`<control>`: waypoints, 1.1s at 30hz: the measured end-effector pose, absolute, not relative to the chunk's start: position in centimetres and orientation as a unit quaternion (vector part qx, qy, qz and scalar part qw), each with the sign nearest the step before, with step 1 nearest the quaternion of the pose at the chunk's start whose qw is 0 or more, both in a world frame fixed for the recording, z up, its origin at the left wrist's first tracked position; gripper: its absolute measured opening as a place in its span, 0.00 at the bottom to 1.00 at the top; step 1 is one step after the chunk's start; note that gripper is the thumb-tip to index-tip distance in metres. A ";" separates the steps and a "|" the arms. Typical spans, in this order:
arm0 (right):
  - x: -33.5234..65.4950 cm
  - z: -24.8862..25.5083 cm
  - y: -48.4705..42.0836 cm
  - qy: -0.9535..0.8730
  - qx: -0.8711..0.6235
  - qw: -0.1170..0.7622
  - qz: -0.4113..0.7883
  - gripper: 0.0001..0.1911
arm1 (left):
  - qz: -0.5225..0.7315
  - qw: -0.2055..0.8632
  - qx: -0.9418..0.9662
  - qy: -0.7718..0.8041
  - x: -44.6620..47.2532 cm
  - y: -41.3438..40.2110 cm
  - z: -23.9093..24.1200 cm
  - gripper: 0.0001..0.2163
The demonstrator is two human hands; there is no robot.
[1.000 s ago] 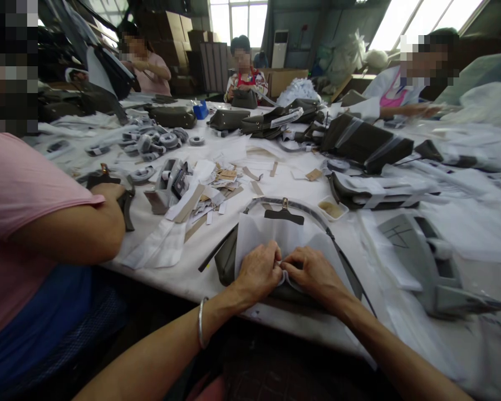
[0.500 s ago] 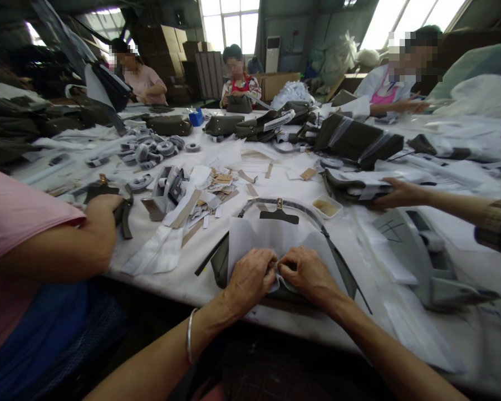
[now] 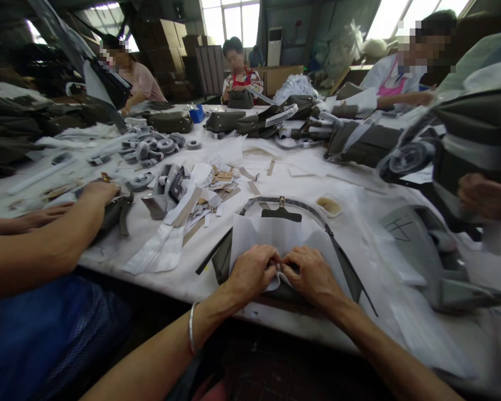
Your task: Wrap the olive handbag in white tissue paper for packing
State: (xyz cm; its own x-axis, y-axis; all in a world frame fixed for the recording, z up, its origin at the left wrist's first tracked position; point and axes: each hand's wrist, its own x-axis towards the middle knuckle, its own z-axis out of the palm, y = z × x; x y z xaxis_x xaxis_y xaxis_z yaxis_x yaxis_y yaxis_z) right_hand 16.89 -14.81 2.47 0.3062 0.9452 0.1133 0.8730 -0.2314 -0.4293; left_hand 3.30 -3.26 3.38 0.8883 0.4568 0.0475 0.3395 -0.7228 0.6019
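An olive-green handbag (image 3: 222, 260) lies flat at the near table edge, its front covered by white wrapping paper (image 3: 275, 234). Its curved handle (image 3: 300, 206) arches away from me, with a dark tab and brass clasp at the top. My left hand (image 3: 254, 272) and my right hand (image 3: 309, 273) sit side by side on the bag's near edge. Both pinch the paper's lower edge, fingertips almost touching.
A co-worker's forearms (image 3: 45, 236) rest on the table at left over a dark strap. At right another person's hand (image 3: 482, 196) holds up a wrapped dark bag (image 3: 471, 139). A grey tape dispenser (image 3: 426, 250), paper scraps (image 3: 209, 189), tape rolls (image 3: 154, 146) and more bags crowd the white table (image 3: 359, 323).
My hands have stayed on the paper edge. The person at right lifted a wrapped dark bag off the table towards themselves. The left co-worker's second hand has come onto the table.
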 end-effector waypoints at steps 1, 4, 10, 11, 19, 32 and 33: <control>16.9 2.5 -14.8 -0.583 -0.780 0.211 0.084 0.06 | 0.097 0.304 0.923 0.214 3.3 -3.2 3.3 0.05; 16.8 2.4 -14.9 -0.581 -0.783 0.209 0.080 0.06 | 0.090 0.295 0.926 0.219 3.4 -3.2 3.3 0.05; 16.8 2.2 -15.0 -0.583 -0.779 0.214 0.081 0.05 | 0.067 0.225 0.949 0.212 3.7 -3.2 3.5 0.07; 16.9 2.1 -15.0 -0.585 -0.778 0.214 0.081 0.06 | 0.063 0.212 0.952 0.213 3.9 -3.3 3.5 0.07; 17.3 2.1 -15.2 -0.619 -0.752 0.212 0.080 0.06 | 0.015 0.128 0.972 0.194 5.0 -3.5 3.9 0.08; 16.9 1.7 -15.5 -0.603 -0.736 0.299 0.078 0.14 | 0.122 0.328 0.921 0.169 2.7 -2.6 2.5 0.24; 17.0 1.7 -15.5 -0.608 -0.734 0.292 0.081 0.15 | 0.124 0.337 0.918 0.168 2.6 -2.6 2.3 0.25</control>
State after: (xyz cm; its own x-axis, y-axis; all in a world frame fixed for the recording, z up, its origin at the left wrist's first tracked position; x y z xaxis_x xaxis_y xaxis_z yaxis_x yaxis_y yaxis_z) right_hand 16.97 -15.51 1.71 0.2477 0.9397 0.2359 0.8444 -0.0900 -0.5281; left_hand 2.61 -2.63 2.34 0.9124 0.3928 0.1150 0.2249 -0.7159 0.6609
